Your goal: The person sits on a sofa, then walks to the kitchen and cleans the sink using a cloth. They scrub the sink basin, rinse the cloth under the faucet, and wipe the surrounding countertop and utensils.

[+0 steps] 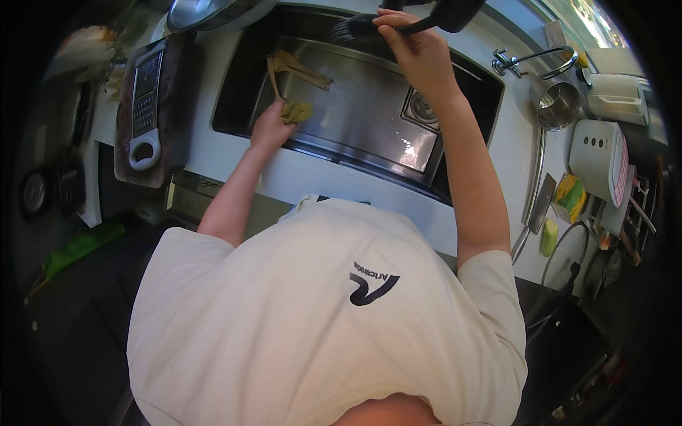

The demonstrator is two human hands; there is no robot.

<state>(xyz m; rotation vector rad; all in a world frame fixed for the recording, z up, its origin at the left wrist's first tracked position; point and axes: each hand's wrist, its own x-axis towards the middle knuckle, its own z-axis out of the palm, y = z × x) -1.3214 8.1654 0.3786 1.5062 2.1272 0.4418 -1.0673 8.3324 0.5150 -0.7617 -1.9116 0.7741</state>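
Over the left side of the stainless steel sink (362, 112), my left hand (272, 125) is closed around a crumpled yellow-green cloth or sponge (297, 112). A thin wooden utensil (272, 80) rises from the same hand, its lower end hidden by my fingers. Beyond it, other wooden utensils (303, 72) lie on the sink floor. My right hand (421, 58) is raised at the back of the sink, its fingers pinching a black tap (365, 26). Pale streaks, apparently water, show at the tap's left end. The drain (422, 109) lies below my right wrist.
Left of the sink, a grater (146, 101) rests on a dark board (173, 106). A metal bowl (205, 13) stands behind. To the right are a chrome tap (533, 58), a long-handled metal pot (558, 106), a cleaver (542, 199), a toaster (597, 157) and a glass lid (567, 255).
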